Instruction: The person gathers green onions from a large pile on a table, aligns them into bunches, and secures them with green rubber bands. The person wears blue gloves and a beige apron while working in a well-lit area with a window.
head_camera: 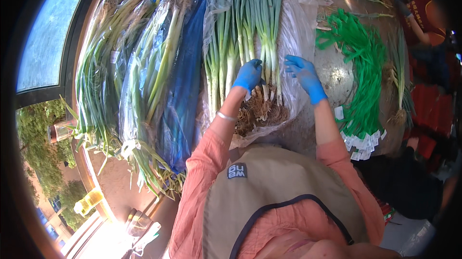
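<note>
A row of large green onions (269, 31) with white shafts and brown roots (265, 109) lies before me on a clear plastic sheet (299, 28). My left hand (249, 74), in a blue glove, rests over the lower white shafts with its fingers curled. Whether those fingers grip a stalk is hidden. To the right of the bunch, my right hand (301, 73), also gloved in blue, hovers above the plastic. Its fingers are spread and hold nothing.
Bagged green onions (155, 56) lie at left beside blue plastic (180, 111). Green ribbon-like strips (364, 60) with white tags (362, 145) are heaped at right, near loose onions (400, 75). Another person (420, 17) is at the far right. A window (47, 42) borders the left.
</note>
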Action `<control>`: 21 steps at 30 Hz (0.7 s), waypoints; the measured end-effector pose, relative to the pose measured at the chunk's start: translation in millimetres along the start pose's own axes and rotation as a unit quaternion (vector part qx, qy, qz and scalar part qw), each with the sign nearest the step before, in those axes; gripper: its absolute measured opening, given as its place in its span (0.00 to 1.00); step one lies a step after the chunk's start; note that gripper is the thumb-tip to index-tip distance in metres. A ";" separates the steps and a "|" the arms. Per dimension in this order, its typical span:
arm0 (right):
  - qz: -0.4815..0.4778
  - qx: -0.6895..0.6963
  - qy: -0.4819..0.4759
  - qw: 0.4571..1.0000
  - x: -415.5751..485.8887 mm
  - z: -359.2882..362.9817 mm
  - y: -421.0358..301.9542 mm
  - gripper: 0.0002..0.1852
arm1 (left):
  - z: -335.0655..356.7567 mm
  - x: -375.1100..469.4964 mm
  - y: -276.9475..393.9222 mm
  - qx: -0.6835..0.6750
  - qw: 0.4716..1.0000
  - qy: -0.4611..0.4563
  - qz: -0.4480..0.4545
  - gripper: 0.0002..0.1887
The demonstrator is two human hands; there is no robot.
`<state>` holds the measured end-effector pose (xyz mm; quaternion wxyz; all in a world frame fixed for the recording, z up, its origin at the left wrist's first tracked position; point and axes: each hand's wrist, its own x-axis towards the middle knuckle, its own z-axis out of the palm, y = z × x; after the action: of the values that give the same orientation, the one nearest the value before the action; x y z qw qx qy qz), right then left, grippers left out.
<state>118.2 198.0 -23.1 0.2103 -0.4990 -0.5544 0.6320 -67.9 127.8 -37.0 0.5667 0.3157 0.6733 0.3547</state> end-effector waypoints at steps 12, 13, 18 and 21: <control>0.134 -0.058 -0.078 0.986 65.4 10.3 12.3 0.14 | 13.7 73.4 -13.7 0.227 0.972 -0.052 0.013 0.16; 0.119 -0.013 -0.075 0.990 65.8 7.3 16.4 0.14 | 12.1 72.6 -9.3 0.216 0.973 -0.079 0.013 0.16; 0.103 0.139 -0.073 0.982 59.5 -5.5 10.4 0.14 | 10.6 49.0 24.7 -0.030 0.991 -0.118 -0.060 0.17; 0.135 0.129 -0.079 0.979 65.1 -12.5 11.5 0.13 | 3.2 53.1 22.0 -0.024 0.992 -0.106 -0.058 0.16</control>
<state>105.4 254.0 -58.0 0.1409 -0.4863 -0.4104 0.7584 -72.6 184.2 -47.6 0.6620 0.2983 0.6179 0.3015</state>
